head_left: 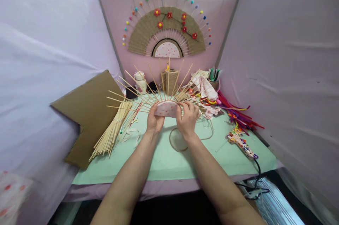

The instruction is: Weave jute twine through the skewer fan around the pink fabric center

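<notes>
Both hands hold a fan frame above the table. Its half-round base is covered in white cloth with pinkish spots, and many thin wooden sticks spread from its curved edge like rays. My left hand grips the left end of the base, thumb on the front. At the other end, my right hand has its thumb on the cloth face and its fingers bent over the upper edge. A loop of thin cord lies on the table below my right hand. The fingers behind the base are hidden.
A bundle of sticks and cardboard lie left. At right are a patterned glue gun with a cable, and pipe cleaners. Twine spools and a white jar stand behind. A finished fan hangs on the back panel.
</notes>
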Motion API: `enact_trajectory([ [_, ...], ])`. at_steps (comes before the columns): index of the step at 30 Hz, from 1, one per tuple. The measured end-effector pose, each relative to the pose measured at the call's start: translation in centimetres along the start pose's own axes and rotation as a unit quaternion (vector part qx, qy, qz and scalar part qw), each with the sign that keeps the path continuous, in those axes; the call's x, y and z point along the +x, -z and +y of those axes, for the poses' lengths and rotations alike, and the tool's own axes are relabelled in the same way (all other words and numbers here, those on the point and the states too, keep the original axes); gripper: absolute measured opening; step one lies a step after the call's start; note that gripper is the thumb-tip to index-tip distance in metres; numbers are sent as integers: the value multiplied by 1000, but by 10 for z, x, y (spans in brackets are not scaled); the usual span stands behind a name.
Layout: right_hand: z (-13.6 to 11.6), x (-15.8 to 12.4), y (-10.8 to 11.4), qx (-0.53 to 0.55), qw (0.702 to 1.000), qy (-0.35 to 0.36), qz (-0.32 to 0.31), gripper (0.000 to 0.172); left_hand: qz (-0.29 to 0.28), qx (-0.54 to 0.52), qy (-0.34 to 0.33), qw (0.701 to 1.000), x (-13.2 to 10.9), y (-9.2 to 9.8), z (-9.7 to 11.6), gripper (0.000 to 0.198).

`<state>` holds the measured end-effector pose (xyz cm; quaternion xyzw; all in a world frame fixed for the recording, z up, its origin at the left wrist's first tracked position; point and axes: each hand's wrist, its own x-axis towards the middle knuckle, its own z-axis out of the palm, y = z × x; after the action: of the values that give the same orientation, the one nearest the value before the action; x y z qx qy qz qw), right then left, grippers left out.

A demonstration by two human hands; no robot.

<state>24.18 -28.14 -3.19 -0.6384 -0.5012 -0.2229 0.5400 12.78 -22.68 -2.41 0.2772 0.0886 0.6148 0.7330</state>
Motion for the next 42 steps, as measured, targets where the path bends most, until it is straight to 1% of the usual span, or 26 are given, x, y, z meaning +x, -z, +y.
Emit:
enact_trajectory([
  [2,-1,0,1,11,1000,-2,20,27,19,-10,-1,1000,1,2,0,14],
  [3,-2,-1,1,26,999,13,15,29,22,-10,5,1000,1,2,-1,15],
  [6,-10,-4,0,85,990,99,-50,36,14,1,24,1000,2,4,-1,18],
  [8,-13,-6,-2,99,983,129,-81,41,13,9,27,1000,1,4,-1,18],
  [10,-11,-8,-5,92,988,104,-72,41,22,15,19,999,1,2,1,16],
  [13,-6,-9,-5,66,997,29,-21,35,36,11,-3,999,3,1,6,14],
  [15,-4,-8,-3,55,998,7,13,33,35,2,-16,999,4,1,8,15],
  [17,-5,-7,-1,66,997,35,18,37,25,-5,-15,1000,4,3,8,16],
  [19,-8,-7,0,83,993,81,-14,41,10,-6,-1,1000,4,4,7,18],
  [20,-9,-7,1,84,992,93,-33,41,5,-4,7,1000,4,4,7,18],
  [22,-9,-7,0,68,994,75,-47,38,8,-1,11,1000,4,4,6,17],
  [25,-5,-7,0,43,999,12,-2,32,38,-6,-5,999,7,5,8,14],
  [26,-4,-7,0,46,999,8,14,31,48,-10,-10,999,8,6,9,14],
  [28,-4,-7,0,71,997,37,17,34,55,-11,-4,998,9,8,10,18],
  [31,-8,-8,1,104,987,114,-41,42,30,9,23,999,9,10,7,30],
  [33,-12,-8,0,99,982,141,-81,46,1,25,23,999,6,11,4,35],
  [35,-16,-9,0,88,979,153,-103,48,-18,40,10,999,3,10,1,34],
  [37,-18,-9,0,83,978,160,-107,47,-26,62,3,998,0,7,-1,32],
  [42,-21,-9,2,82,983,143,-78,44,-42,105,6,994,-6,0,-1,27],
])
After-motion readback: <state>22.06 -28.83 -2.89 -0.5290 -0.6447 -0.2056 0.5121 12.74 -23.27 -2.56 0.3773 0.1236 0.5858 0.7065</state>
